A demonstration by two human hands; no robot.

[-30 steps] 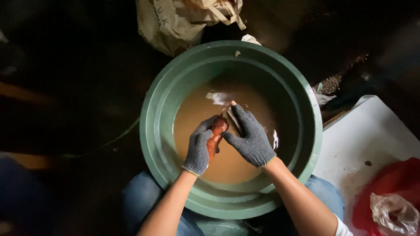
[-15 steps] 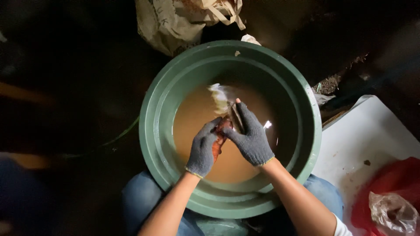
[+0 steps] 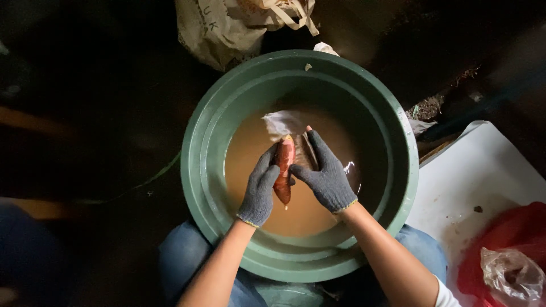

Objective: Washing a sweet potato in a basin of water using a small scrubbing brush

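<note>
You are gripping a reddish sweet potato (image 3: 284, 169) with your gloved left hand (image 3: 260, 187) over the green basin (image 3: 199, 170) of muddy water; your right hand (image 3: 325, 173) is resting half-open against it.

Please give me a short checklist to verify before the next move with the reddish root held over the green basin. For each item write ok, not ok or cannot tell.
1. Left hand grips the reddish root from its side: ok.
2. Right hand also touches the root, with a thin dark tool beside it: ok; what the tool is: cannot tell.
3. Both hands wear grey knit gloves: ok.
4. Root is above the muddy brown water, inside the green basin: ok.
5. Root skin fully clean: cannot tell.
6. Basin sits steady between the person's knees: cannot tell.
</note>
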